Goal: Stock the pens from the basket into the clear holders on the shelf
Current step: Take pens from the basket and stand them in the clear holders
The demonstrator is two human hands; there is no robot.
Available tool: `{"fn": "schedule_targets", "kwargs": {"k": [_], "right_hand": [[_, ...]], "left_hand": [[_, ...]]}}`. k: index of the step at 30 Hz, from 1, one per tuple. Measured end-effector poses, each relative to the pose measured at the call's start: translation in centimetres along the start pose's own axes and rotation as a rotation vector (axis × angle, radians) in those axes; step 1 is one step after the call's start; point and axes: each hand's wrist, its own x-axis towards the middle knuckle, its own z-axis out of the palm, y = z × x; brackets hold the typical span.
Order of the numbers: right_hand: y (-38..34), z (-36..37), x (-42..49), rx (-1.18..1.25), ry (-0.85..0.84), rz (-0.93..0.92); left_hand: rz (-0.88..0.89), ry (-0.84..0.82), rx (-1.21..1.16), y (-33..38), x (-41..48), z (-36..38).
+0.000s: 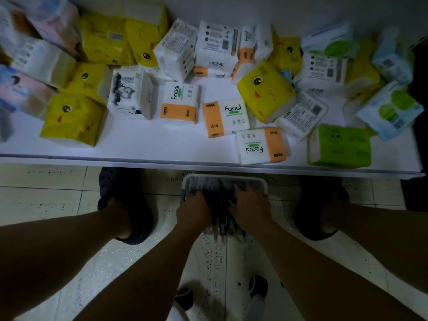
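The left hand [194,212] and right hand [249,213] are buried in the basket [224,177] on the floor beneath the shelf [139,147] edge, each grip apparently closed round pens [222,205], likely scooping a bunch to carry up.

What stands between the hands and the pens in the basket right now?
Nothing visible does: the left hand and right hand are down among the pens inside the basket. No clear holders are in view; tissue packs crowd the shelf.
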Motion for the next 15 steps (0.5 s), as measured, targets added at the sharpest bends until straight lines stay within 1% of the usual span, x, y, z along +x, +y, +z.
{"fn": "schedule_targets", "kwargs": {"k": [2,5,8,11,15], "right_hand": [[-0.3,-0.1,0.2,-0.07,-0.014,-0.006],[-0.8,-0.3,0.2,-0.091,0.043,0.008],[-1.4,-0.5,0.0,0.03,0.107,0.065],[-2.0,-1.1,-0.5,0.138,0.158,0.143],[-1.9,-2.3,-1.6,0.219,0.274,0.214]], "left_hand": [[-0.038,-0.043,0.053,0.1,0.4,-0.1],[-0.025,-0.049,0.123,0.4,0.1,0.2],[-0.022,-0.027,0.117,0.6,-0.3,0.3],[-0.062,-0.049,0.061,0.6,0.0,0.0],[-0.086,-0.052,-0.057,0.1,-0.4,-0.2]]}}
